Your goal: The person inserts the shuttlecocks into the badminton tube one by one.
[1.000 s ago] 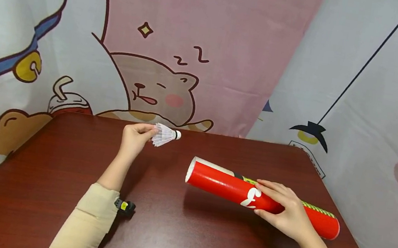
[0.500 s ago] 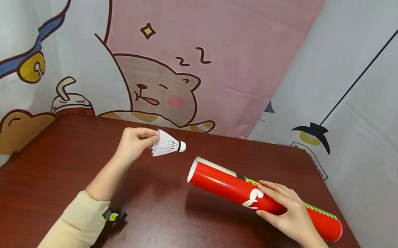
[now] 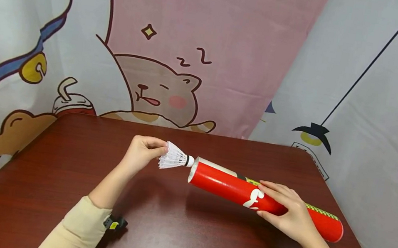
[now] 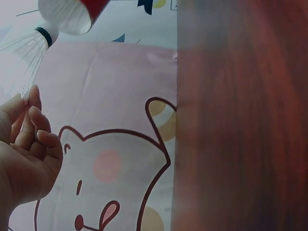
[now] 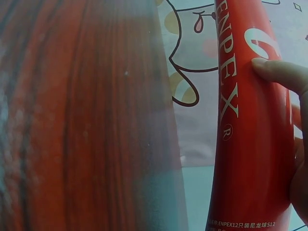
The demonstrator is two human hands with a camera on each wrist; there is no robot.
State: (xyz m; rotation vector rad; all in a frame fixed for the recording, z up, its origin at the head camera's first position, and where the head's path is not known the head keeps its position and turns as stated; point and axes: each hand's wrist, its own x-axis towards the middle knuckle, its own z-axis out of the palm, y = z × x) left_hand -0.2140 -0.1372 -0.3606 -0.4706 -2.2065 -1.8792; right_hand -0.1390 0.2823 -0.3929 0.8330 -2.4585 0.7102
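Between its thumb and fingertips, my left hand (image 3: 142, 152) pinches a white shuttlecock (image 3: 173, 157) by the rim of its skirt. The shuttlecock's round cork, with a black band, points right at the mouth of a red tube (image 3: 221, 182). In the left wrist view the cork (image 4: 52, 33) lies right by the tube's open end (image 4: 77, 21); whether they touch I cannot tell. My right hand (image 3: 287, 209) grips the tube around its middle, the open end raised and facing left. White lettering runs along the tube (image 5: 250, 125) in the right wrist view.
A dark reddish-brown table (image 3: 155, 227) lies beneath both hands. Behind it hangs a cloth (image 3: 230, 61) printed with cartoon animals, and its side (image 3: 384, 123) rises close beyond the tube's far end. A dark wrist strap (image 3: 115, 222) sits on the left sleeve.
My left hand has brought the shuttlecock right and down, from above the table's back to the tube's mouth. The right hand and tube have stayed almost still.
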